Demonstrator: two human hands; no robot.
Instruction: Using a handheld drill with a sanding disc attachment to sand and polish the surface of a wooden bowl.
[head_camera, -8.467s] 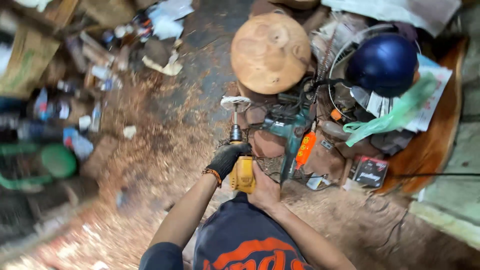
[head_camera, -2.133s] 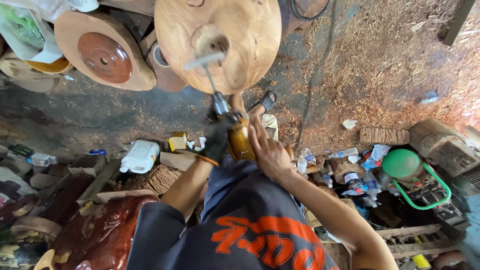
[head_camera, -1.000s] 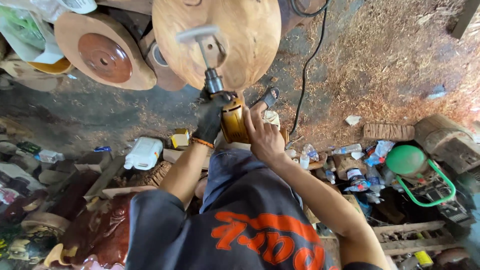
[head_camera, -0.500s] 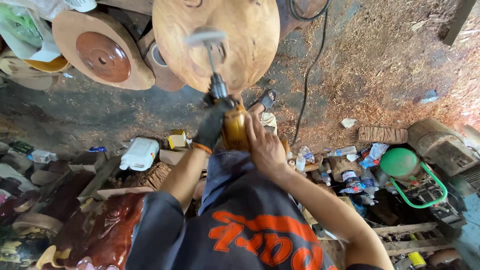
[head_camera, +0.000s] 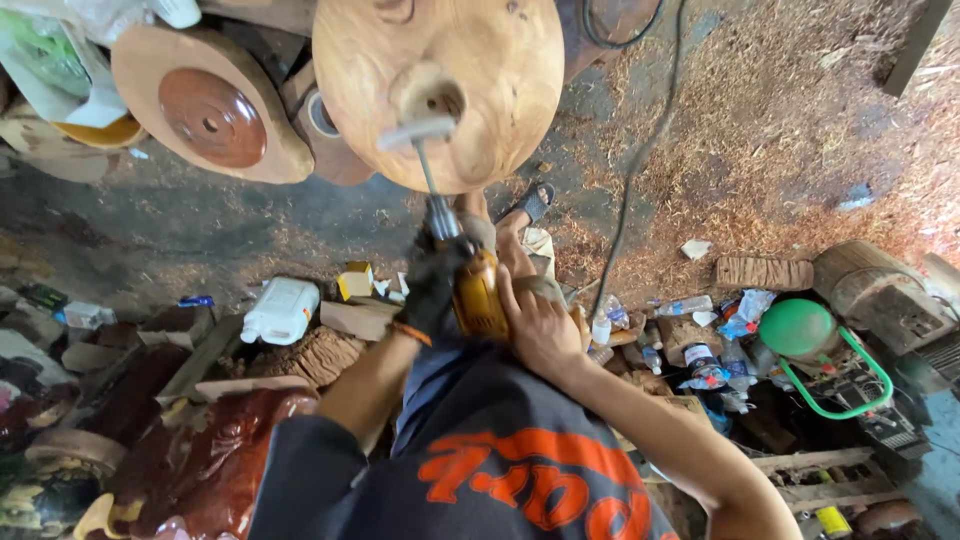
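Orange drill (head_camera: 478, 295) is gripped by both hands, low in the middle of the view over the person's lap. It's wrapped near the chuck by the gloved left hand (head_camera: 432, 285), and the bare right hand (head_camera: 537, 325) is closed around its body from the other side, so both grips are shut tight on it. A long shaft with a pale flat cutter (head_camera: 417, 131) is pointed up from the drill, and the cutter is set right at a hollow in the round slab (head_camera: 440, 85), which is tilted toward the camera. A black cord (head_camera: 632, 170) is trailed across the sawdust floor (head_camera: 780, 130) on the right. A darker disc (head_camera: 210, 115) is leaned just left of the slab. A white jug (head_camera: 280, 310) and a green tank (head_camera: 798, 328) are seen among the clutter on either side.
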